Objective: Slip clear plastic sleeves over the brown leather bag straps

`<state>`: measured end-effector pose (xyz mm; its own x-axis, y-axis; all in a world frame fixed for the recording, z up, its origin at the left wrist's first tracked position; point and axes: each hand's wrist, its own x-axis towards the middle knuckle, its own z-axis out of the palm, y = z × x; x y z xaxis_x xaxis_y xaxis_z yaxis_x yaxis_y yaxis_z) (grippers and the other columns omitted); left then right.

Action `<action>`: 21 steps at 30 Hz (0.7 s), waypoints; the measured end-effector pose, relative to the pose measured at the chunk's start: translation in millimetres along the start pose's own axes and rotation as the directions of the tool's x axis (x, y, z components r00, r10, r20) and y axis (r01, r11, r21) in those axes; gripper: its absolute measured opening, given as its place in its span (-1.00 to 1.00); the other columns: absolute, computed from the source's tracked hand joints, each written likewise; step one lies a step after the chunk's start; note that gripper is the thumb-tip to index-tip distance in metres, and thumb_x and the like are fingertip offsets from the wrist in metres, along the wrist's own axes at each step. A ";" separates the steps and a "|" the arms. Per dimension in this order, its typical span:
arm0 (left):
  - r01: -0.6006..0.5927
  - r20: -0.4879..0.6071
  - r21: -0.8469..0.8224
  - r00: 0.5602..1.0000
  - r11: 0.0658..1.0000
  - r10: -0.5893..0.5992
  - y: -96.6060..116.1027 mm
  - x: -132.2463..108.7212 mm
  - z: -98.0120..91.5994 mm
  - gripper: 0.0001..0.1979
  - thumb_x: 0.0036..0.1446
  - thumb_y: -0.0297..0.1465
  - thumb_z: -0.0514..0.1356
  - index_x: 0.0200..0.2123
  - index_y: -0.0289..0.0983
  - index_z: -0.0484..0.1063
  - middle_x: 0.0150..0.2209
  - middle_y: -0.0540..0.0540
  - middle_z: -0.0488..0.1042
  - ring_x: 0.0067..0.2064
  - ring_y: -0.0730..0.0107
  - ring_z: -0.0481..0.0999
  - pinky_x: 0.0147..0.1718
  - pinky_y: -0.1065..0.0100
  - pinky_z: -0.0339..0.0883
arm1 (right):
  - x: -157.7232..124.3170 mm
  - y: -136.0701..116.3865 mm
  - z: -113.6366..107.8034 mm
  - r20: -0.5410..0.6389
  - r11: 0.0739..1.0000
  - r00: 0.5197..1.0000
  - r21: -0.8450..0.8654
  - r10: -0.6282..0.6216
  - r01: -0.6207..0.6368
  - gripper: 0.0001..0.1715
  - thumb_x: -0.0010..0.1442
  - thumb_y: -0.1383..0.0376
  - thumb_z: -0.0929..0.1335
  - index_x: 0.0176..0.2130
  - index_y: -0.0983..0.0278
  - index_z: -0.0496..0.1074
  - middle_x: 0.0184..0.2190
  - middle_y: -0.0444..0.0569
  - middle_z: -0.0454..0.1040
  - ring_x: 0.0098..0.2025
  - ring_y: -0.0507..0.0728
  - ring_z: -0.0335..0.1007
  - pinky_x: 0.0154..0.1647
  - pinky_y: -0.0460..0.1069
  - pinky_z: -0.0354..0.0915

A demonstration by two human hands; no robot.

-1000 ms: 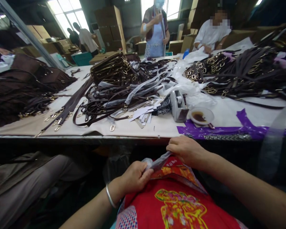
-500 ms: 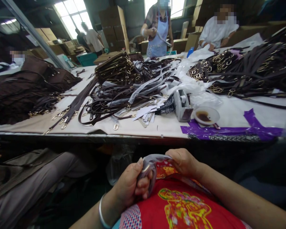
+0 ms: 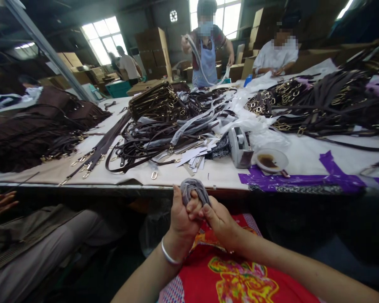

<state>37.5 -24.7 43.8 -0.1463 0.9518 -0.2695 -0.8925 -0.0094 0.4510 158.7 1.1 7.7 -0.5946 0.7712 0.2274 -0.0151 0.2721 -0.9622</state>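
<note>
My left hand [image 3: 185, 219] is closed on a plastic-wrapped strap [image 3: 192, 185], dark under a cloudy sleeve and bent into a coil over the fingers. Against the coil's right side my right hand [image 3: 222, 221] presses, its thumb and fingers closed on the wrapped strap. Both hands are together over the red apron [image 3: 227, 273], just in front of the table edge. The strap's ends are hidden by the hands. On the table beyond lies a heap of dark straps [image 3: 145, 147] with gold-coloured clasps, some in clear sleeves.
White paper slips [image 3: 194, 158], a tape dispenser [image 3: 240, 147] and a dish of brown liquid [image 3: 271, 160] stand near the table edge, by purple tape [image 3: 303, 179]. More straps [image 3: 334, 97] are piled right, dark brown goods [image 3: 34, 126] left. A neighbour's hand [image 3: 0, 206] shows at left.
My hands have come together and risen toward the table edge. The wrapped strap, earlier stretched between them, is now wound round my left fingers. The co-worker opposite has lifted a strap.
</note>
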 end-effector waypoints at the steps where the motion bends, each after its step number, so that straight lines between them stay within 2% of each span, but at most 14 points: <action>1: -0.011 -0.024 -0.015 1.000 1.000 0.011 -2.9 2.2 -1.7 -0.43 0.22 0.08 0.09 -0.44 -0.36 0.42 -0.75 0.19 0.05 -0.75 0.66 0.01 -0.67 0.54 0.23 | 1.1 2.6 0.9 -0.024 0.999 0.999 -0.011 0.037 -0.037 -0.49 0.42 -0.01 0.10 -0.26 0.26 0.37 -0.29 -0.01 0.50 -0.23 0.13 0.41 -0.12 0.02 0.30; 4: -0.015 -0.087 -0.030 0.996 0.999 0.013 -10.8 5.2 -10.9 -0.44 0.17 0.09 0.15 -0.45 -0.35 0.41 -0.77 0.18 0.10 -0.76 0.65 0.07 -0.66 0.53 0.26 | 0.0 14.2 3.9 -0.092 0.986 0.984 -0.062 0.151 -0.157 -0.53 0.41 -0.01 0.12 -0.29 0.26 0.32 -0.37 -0.04 0.48 -0.33 0.11 0.39 -0.23 0.01 0.29; 6: -0.009 -0.089 -0.019 0.996 1.000 0.007 -15.1 5.0 -18.0 -0.43 0.18 0.08 0.14 -0.45 -0.37 0.43 -0.77 0.16 0.14 -0.76 0.63 0.12 -0.64 0.52 0.28 | -2.3 20.7 6.2 -0.096 0.980 0.979 -0.070 0.180 -0.187 -0.55 0.40 0.01 0.12 -0.29 0.25 0.31 -0.38 -0.04 0.48 -0.35 0.11 0.39 -0.27 0.00 0.27; 9: 0.008 -0.015 0.014 1.000 1.000 -0.007 -18.7 4.0 -27.6 -0.42 0.22 0.05 0.11 -0.46 -0.40 0.46 -0.78 0.10 0.18 -0.73 0.57 0.22 -0.61 0.50 0.30 | -4.7 24.2 7.5 -0.079 0.978 0.980 -0.088 0.184 -0.191 -0.60 0.40 0.07 0.13 -0.27 0.26 0.33 -0.38 -0.04 0.49 -0.35 0.11 0.41 -0.28 0.00 0.28; 11: 0.028 0.062 0.058 0.998 0.998 -0.031 -17.5 4.0 -34.7 -0.40 0.22 0.05 0.10 -0.45 -0.41 0.49 -0.75 0.06 0.24 -0.69 0.53 0.28 -0.56 0.47 0.33 | -5.6 23.7 3.7 -0.082 0.967 0.979 -0.159 0.188 -0.199 -0.62 0.39 0.12 0.12 -0.26 0.27 0.34 -0.37 -0.03 0.48 -0.34 0.11 0.39 -0.29 -0.01 0.27; 13: 0.074 0.137 0.140 0.986 0.987 -0.093 -11.8 5.3 -43.3 -0.37 0.20 0.10 0.09 -0.41 -0.42 0.51 -0.67 -0.03 0.37 -0.60 0.46 0.38 -0.46 0.40 0.37 | -6.4 22.9 -5.6 -0.072 0.946 0.986 -0.277 0.153 -0.168 -0.65 0.39 0.16 0.11 -0.25 0.28 0.33 -0.34 -0.01 0.48 -0.32 0.12 0.38 -0.28 0.00 0.26; 15: 0.138 0.187 0.271 0.963 0.953 -0.193 -0.5 7.9 -52.9 -0.33 0.16 0.14 0.09 -0.34 -0.43 0.55 -0.53 -0.14 0.50 -0.47 0.33 0.47 -0.36 0.34 0.38 | -7.4 22.3 -19.2 -0.023 0.887 0.997 -0.456 0.075 -0.077 -0.68 0.38 0.19 0.11 -0.26 0.28 0.32 -0.35 0.00 0.46 -0.32 0.12 0.37 -0.30 -0.01 0.24; 16: 0.164 0.199 0.353 0.949 0.921 -0.245 6.8 9.7 -57.3 -0.32 0.15 0.15 0.09 -0.30 -0.42 0.56 -0.47 -0.18 0.54 -0.42 0.29 0.49 -0.33 0.32 0.37 | -7.8 22.0 -26.4 0.031 0.826 0.999 -0.563 0.032 -0.009 -0.70 0.36 0.21 0.12 -0.27 0.28 0.31 -0.36 0.00 0.45 -0.35 0.12 0.36 -0.34 -0.01 0.21; 18: 0.164 0.211 0.558 0.920 0.814 -0.330 22.4 13.3 -63.2 -0.31 0.14 0.17 0.08 -0.25 -0.41 0.57 -0.38 -0.20 0.56 -0.37 0.27 0.49 -0.32 0.32 0.34 | -8.5 20.6 -38.3 0.197 0.644 0.980 -0.747 -0.026 0.167 -0.77 0.32 0.25 0.17 -0.29 0.29 0.32 -0.39 0.00 0.43 -0.43 0.11 0.32 -0.45 -0.01 0.11; 19: 0.136 0.213 0.680 0.904 0.721 -0.371 29.4 14.6 -63.9 -0.32 0.15 0.16 0.09 -0.24 -0.40 0.57 -0.36 -0.19 0.56 -0.36 0.29 0.48 -0.33 0.34 0.31 | -8.8 19.7 -42.1 0.291 0.542 0.956 -0.798 -0.034 0.263 -0.81 0.29 0.27 0.20 -0.30 0.30 0.32 -0.40 0.01 0.43 -0.48 0.10 0.30 -0.50 -0.01 0.03; 21: 0.055 0.191 0.893 0.853 0.447 -0.486 38.4 15.1 -61.1 -0.40 0.14 0.10 0.16 -0.26 -0.38 0.56 -0.38 -0.14 0.54 -0.39 0.35 0.43 -0.38 0.38 0.26 | -9.3 18.0 -44.8 0.452 0.384 0.892 -0.820 -0.021 0.425 -0.87 0.25 0.31 0.24 -0.31 0.31 0.34 -0.40 0.02 0.42 -0.53 0.08 0.27 -0.55 0.00 -0.09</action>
<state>-25.1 -29.5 5.0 0.3907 0.8746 -0.2870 -0.0255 0.3219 0.9464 199.9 24.6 -4.9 -0.8933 0.4219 0.1552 0.4008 0.9038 -0.1498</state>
